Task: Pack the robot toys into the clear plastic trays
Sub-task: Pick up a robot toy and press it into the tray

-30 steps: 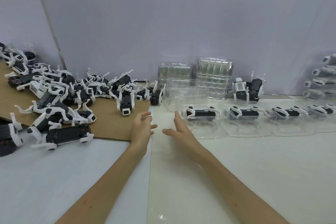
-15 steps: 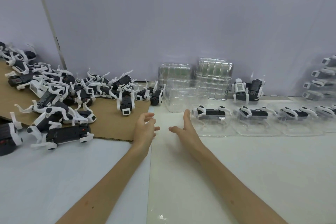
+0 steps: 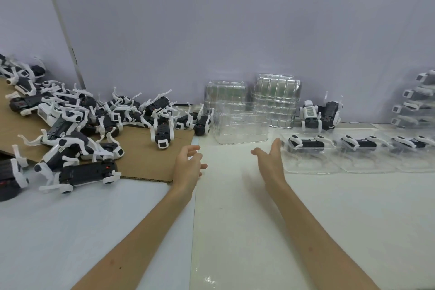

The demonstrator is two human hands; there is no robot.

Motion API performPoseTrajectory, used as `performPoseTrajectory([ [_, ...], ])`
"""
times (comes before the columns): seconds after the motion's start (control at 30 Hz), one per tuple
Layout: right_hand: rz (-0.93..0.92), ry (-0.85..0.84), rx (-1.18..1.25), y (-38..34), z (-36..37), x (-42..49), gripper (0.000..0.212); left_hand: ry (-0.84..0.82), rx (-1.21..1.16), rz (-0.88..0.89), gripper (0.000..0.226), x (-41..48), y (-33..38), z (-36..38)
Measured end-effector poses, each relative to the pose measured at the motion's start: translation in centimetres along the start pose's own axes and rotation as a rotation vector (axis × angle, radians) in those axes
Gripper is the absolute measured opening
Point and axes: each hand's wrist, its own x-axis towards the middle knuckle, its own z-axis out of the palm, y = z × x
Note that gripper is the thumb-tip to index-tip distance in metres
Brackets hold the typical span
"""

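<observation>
Several black-and-white robot dog toys (image 3: 77, 125) lie heaped on a cardboard sheet (image 3: 141, 155) at the left. A row of clear trays (image 3: 313, 165) runs to the right, each holding one packed robot toy (image 3: 306, 142). My right hand (image 3: 270, 162) is flat and straight-fingered, its edge against the left side of the nearest filled tray. My left hand (image 3: 188, 167) hovers empty with relaxed fingers over the corner of the cardboard. Stacks of empty clear trays (image 3: 240, 125) stand behind my hands by the wall.
A pair of upright robot toys (image 3: 320, 113) stands at the back right of the tray stacks. More packed trays (image 3: 414, 101) are piled at the far right. The purple wall closes the back. White tabletop (image 3: 235, 219) stretches in front of me.
My right hand has slid the row of filled trays to the right. My left hand has stayed near the cardboard corner.
</observation>
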Motion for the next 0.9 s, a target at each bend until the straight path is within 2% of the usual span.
performPoseTrajectory([
  [0.27,0.044,0.081,0.008,0.2,-2.0,1.6,0.084,-0.031,0.034,0.014,0.023,-0.2,0.0,0.0],
  [0.43,0.041,0.107,0.005,0.4,-2.8,2.2,0.082,-0.071,0.27,0.22,0.025,-0.5,-0.2,0.4],
  [0.53,0.025,0.073,-0.074,0.8,-3.0,2.2,0.08,-0.184,0.483,0.311,0.03,-0.7,-0.7,0.6],
  [0.63,0.001,-0.029,-0.29,1.2,-2.8,1.8,0.074,-0.32,0.848,0.416,0.045,-0.9,-1.6,0.6],
  [0.77,-0.146,-0.259,-0.994,2.3,-1.6,1.0,0.05,-0.494,1.17,0.387,0.056,-1.0,-2.2,0.4],
  [0.83,-0.167,-0.323,-1.139,2.7,-1.2,0.9,0.046,-0.552,1.251,0.372,0.056,-1.1,-2.5,0.4],
  [0.9,-0.152,-0.342,-1.173,2.8,-1.1,1.0,0.05,-0.557,1.271,0.374,0.056,-1.1,-2.5,0.5],
])
